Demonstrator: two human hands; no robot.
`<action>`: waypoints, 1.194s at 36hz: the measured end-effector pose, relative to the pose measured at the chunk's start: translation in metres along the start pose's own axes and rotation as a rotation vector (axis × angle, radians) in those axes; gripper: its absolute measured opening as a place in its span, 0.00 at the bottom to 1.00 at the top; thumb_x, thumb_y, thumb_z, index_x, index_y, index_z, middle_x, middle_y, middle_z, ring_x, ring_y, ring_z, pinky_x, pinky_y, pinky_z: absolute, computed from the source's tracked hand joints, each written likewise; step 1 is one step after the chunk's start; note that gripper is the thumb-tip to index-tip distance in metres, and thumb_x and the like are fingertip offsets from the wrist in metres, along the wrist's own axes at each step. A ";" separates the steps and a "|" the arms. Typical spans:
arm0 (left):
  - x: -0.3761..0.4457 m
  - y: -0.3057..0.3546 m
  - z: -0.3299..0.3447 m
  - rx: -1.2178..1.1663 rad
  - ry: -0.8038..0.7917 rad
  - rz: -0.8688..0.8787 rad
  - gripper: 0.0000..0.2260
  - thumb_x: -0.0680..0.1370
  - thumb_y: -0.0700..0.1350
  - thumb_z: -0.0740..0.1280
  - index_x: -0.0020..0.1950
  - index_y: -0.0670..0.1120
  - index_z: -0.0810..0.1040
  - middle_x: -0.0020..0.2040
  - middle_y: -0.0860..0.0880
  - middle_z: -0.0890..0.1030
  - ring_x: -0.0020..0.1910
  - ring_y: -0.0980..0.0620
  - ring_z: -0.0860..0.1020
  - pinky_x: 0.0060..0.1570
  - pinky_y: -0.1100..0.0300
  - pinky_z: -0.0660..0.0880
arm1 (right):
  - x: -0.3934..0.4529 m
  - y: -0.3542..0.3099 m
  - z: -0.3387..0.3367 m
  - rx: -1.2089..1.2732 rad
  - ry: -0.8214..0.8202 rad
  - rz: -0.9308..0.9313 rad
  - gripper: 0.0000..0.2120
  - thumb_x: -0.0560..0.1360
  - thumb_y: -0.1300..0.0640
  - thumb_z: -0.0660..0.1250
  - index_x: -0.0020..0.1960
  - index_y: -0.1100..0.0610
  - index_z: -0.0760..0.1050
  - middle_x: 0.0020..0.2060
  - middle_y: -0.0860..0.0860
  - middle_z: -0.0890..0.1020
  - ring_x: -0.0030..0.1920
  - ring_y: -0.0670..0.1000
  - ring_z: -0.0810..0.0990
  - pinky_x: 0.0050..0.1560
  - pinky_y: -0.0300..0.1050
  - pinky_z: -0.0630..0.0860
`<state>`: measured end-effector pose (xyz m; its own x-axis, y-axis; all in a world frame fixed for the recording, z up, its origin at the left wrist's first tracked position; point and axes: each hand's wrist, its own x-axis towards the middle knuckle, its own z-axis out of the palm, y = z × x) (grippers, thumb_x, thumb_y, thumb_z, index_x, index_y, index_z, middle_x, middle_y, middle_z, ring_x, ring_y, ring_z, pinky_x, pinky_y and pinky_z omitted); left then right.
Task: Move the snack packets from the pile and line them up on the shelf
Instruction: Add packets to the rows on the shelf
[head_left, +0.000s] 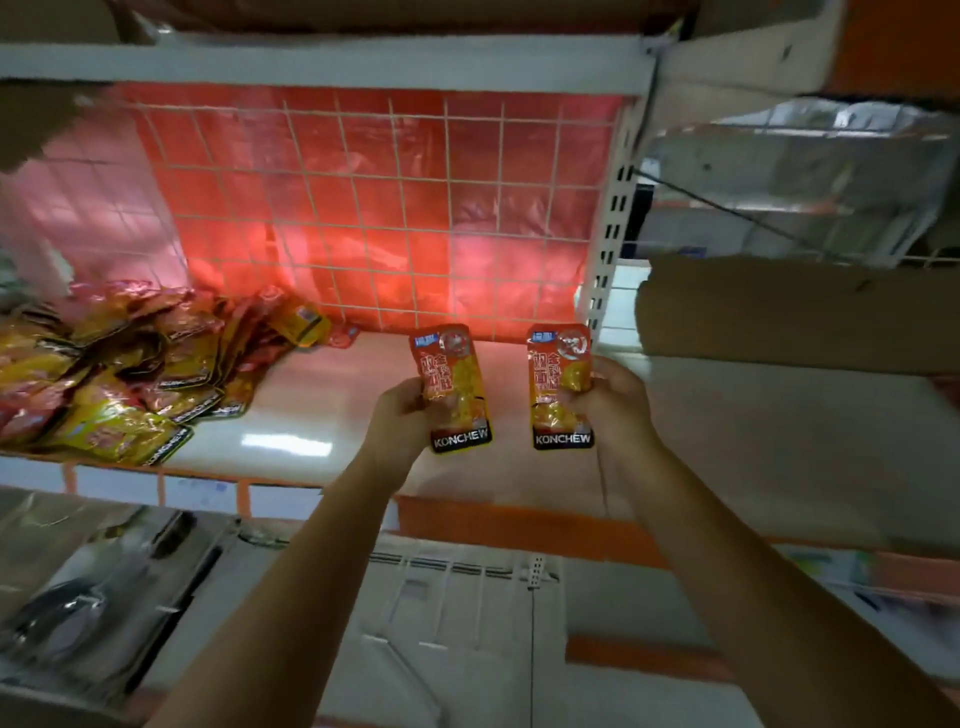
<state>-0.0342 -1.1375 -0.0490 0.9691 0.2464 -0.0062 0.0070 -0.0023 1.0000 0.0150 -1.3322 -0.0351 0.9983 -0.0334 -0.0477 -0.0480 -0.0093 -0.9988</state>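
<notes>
Right of the pile (119, 374), above the shelf (322, 415), each hand pinches one packet: left hand (402, 413), right hand (610, 402). Light, crinkly, probably slippery film; hold the edges.

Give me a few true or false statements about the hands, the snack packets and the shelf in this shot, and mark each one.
1. Each hand holds one packet. True: the left hand grips the left packet, the right hand grips the right packet.
2. The pile of packets lies at the right end of the shelf. False: it lies at the left end.
3. Both held packets are upright, labels toward the camera. True.
4. A row of packets already stands along the wire grid. False: no row shows there.
</notes>
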 end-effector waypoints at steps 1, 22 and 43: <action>-0.004 0.003 0.010 0.004 -0.020 -0.002 0.11 0.76 0.31 0.64 0.57 0.34 0.76 0.46 0.42 0.81 0.44 0.44 0.79 0.53 0.48 0.75 | -0.004 0.000 -0.011 0.003 0.004 -0.001 0.20 0.68 0.74 0.69 0.58 0.62 0.75 0.49 0.58 0.81 0.48 0.56 0.80 0.44 0.45 0.77; -0.078 -0.003 0.228 -0.026 -0.094 -0.116 0.09 0.75 0.34 0.67 0.54 0.42 0.77 0.51 0.41 0.81 0.51 0.39 0.80 0.56 0.45 0.75 | -0.038 0.019 -0.241 -0.112 0.230 0.047 0.11 0.66 0.69 0.72 0.39 0.54 0.77 0.42 0.53 0.81 0.45 0.54 0.80 0.49 0.47 0.76; -0.081 -0.020 0.552 0.065 -0.121 -0.170 0.07 0.75 0.32 0.66 0.52 0.38 0.77 0.48 0.42 0.80 0.45 0.45 0.80 0.53 0.52 0.75 | 0.075 0.026 -0.541 -0.322 0.220 -0.039 0.35 0.69 0.69 0.71 0.71 0.55 0.61 0.51 0.53 0.79 0.49 0.52 0.79 0.50 0.57 0.79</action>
<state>0.0231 -1.6923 -0.0705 0.9751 0.1303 -0.1794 0.1853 -0.0343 0.9821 0.0706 -1.8752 -0.0583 0.9704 -0.2398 0.0287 -0.0529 -0.3271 -0.9435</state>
